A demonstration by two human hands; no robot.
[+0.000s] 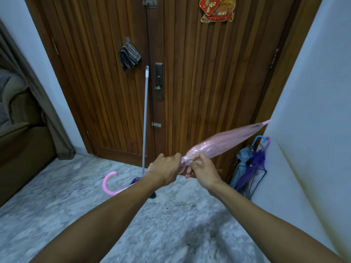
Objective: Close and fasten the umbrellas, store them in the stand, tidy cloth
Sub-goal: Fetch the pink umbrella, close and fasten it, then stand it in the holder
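I hold a folded pink see-through umbrella slantwise in front of me, tip up to the right, its curved pink handle low at the left behind my forearm. My left hand grips the gathered canopy near its lower end. My right hand pinches the strap and white fastener right beside it. A black wire umbrella stand in the right corner holds a grey-blue umbrella and a purple umbrella. A dark striped cloth hangs on the door.
The wooden double door fills the background. A mop with a long grey pole leans against it. White walls stand close on both sides, the right wall near the stand. A brown sofa sits at the left. The floor is grey marble.
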